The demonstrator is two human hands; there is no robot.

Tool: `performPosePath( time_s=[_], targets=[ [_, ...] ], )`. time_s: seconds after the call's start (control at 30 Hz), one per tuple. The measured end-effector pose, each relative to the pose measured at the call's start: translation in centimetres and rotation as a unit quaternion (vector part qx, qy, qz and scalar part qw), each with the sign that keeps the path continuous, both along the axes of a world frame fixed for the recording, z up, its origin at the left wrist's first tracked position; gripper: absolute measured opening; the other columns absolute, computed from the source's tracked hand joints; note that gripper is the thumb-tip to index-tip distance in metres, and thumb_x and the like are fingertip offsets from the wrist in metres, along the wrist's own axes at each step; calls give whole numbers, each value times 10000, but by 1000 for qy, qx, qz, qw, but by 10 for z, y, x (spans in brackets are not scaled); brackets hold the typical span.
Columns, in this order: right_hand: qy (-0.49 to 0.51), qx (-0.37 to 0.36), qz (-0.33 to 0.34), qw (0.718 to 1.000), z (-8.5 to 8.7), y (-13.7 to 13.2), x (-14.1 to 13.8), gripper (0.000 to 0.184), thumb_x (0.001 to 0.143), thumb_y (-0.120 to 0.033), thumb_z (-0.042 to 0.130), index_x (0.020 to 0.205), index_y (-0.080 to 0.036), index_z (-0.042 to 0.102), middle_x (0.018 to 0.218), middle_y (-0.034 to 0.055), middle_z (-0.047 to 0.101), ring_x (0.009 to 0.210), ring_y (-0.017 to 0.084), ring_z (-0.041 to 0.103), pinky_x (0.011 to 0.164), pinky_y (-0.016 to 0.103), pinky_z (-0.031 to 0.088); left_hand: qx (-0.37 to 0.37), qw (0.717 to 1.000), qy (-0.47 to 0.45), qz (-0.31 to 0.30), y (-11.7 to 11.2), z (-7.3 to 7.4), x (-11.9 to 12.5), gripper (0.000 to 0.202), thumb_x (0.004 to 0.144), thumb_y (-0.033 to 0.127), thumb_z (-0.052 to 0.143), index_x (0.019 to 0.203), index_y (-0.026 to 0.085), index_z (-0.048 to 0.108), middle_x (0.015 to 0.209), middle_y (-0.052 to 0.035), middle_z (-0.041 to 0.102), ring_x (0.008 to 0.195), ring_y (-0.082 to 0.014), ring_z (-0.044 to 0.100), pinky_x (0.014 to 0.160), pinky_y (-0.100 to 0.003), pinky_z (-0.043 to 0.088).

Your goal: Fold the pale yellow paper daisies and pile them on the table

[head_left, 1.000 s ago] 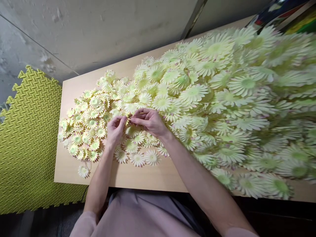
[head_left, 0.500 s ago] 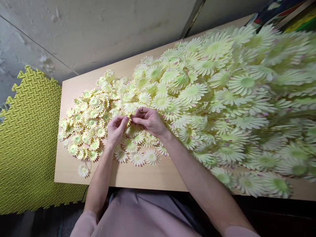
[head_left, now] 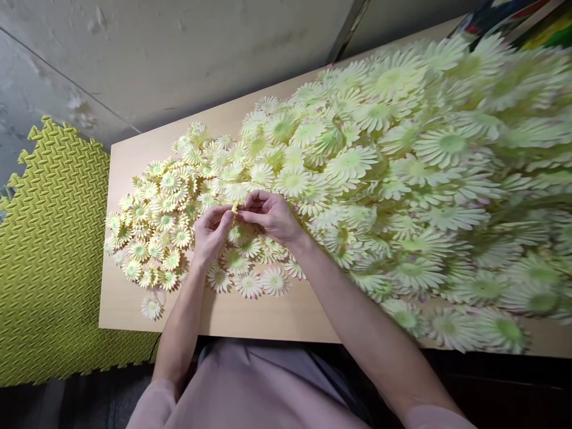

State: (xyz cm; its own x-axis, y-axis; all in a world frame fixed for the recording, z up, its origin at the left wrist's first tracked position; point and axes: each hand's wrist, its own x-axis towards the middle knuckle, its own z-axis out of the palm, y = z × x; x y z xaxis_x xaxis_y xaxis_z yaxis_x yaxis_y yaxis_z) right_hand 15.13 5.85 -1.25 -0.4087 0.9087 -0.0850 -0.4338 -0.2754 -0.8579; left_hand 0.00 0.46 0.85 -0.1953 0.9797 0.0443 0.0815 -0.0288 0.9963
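Observation:
Between the fingertips of both hands is a small yellow flower piece (head_left: 235,208), mostly covered by the fingers. My left hand (head_left: 213,231) pinches it between thumb and forefinger from the left. From the right, my right hand (head_left: 270,215) has its thumb and forefinger closed at the same piece, with the other fingers curled. Pale yellow-green artificial daisy heads (head_left: 292,180) with pink-tinged petal tips lie heaped under and around both hands. To the left is a cluster of smaller flower heads (head_left: 167,202).
The flowers spread over a light wooden table (head_left: 268,316) set along a grey wall (head_left: 201,53). A yellow-green foam mat (head_left: 49,256) stands at the table's left end. Colourful packaging (head_left: 504,18) sits at the back right. One daisy (head_left: 152,307) lies apart near the front left.
Both hands stay nearly in place over the heap. The fingertips have shifted slightly on the small yellow piece, and the view has tilted a little.

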Motion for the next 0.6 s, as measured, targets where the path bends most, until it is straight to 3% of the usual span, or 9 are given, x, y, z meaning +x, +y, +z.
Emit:
performPosePath(
  time_s=[0.17,0.3,0.47,0.6],
  targets=[
    [19,-29,17,999,9,-3,1,306,597,-242,903,788,-188,669,768,-13,740,676,112,695,622,214,578,7,999,-46,-23,0,0,-1,369,766,486,750,988,192,726,957,-65,756,835,-136,698,742,-230,549],
    [30,-35,15,999,12,-3,1,311,580,-245,903,773,-191,666,747,-18,740,645,114,687,611,227,578,14,999,-27,-15,-1,-2,0,336,756,414,780,1020,210,739,1022,-71,758,911,-156,711,776,-239,567],
    [16,-20,5,1000,8,-2,0,299,590,-252,894,757,-197,652,762,-19,744,657,122,693,675,257,597,34,999,2,41,-1,-7,2,289,765,408,765,958,193,776,935,-69,773,849,-167,718,742,-261,571],
    [18,6,18,1000,8,-3,0,262,636,-262,881,787,-194,678,766,-7,756,705,137,723,749,279,614,37,998,23,50,-1,-6,2,280,785,408,745,937,175,785,835,-58,766,739,-141,693,655,-237,541]
  ],
)
